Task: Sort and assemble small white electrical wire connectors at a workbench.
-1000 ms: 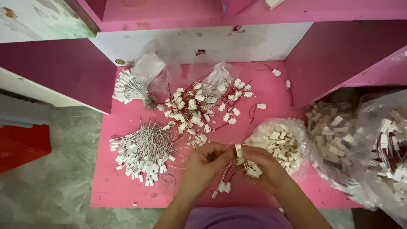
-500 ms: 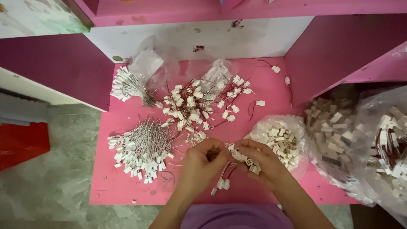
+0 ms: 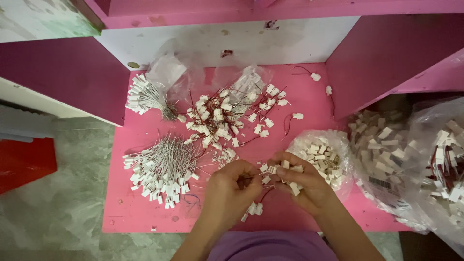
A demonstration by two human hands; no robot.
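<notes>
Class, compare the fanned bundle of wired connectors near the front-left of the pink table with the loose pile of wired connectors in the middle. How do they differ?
The fanned bundle has pale wires lying side by side, spreading from one point; the loose pile has dark red wires tangled in all directions. The bundle's white plugs line its outer edge; the pile's plugs are scattered throughout. The bundle lies on the bare pink table; the pile partly rests on clear plastic. Both hold small white plugs on thin wires.
</notes>
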